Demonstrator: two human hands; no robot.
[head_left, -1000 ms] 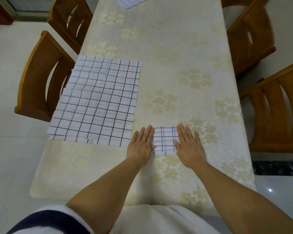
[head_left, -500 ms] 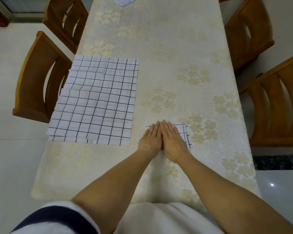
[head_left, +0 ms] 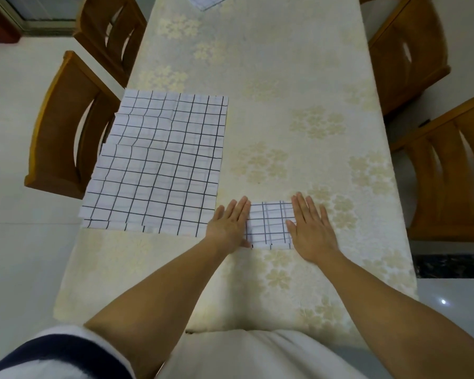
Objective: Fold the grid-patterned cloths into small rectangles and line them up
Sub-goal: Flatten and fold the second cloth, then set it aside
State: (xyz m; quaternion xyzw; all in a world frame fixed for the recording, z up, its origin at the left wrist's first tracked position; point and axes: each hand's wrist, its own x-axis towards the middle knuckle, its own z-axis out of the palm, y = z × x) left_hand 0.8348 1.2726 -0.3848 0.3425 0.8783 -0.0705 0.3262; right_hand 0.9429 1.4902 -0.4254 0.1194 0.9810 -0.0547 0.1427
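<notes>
Left hand (head_left: 228,224) and right hand (head_left: 311,229) — both flat, fingers straight — press the folded cloth (head_left: 268,224)

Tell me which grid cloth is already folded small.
The small cloth between the left hand and right hand; the large cloth beside it lies spread out.

From my feed I see a loose white top (head_left: 257,356), a left sleeve (head_left: 66,351) with a navy band, and bare forearms (head_left: 153,291).

Brown wooden chairs (head_left: 45,124) are standing outside the left hand (head_left: 227,222) and the right hand (head_left: 309,228); a cream floral tablecloth (head_left: 285,77) is lying beneath both.
</notes>
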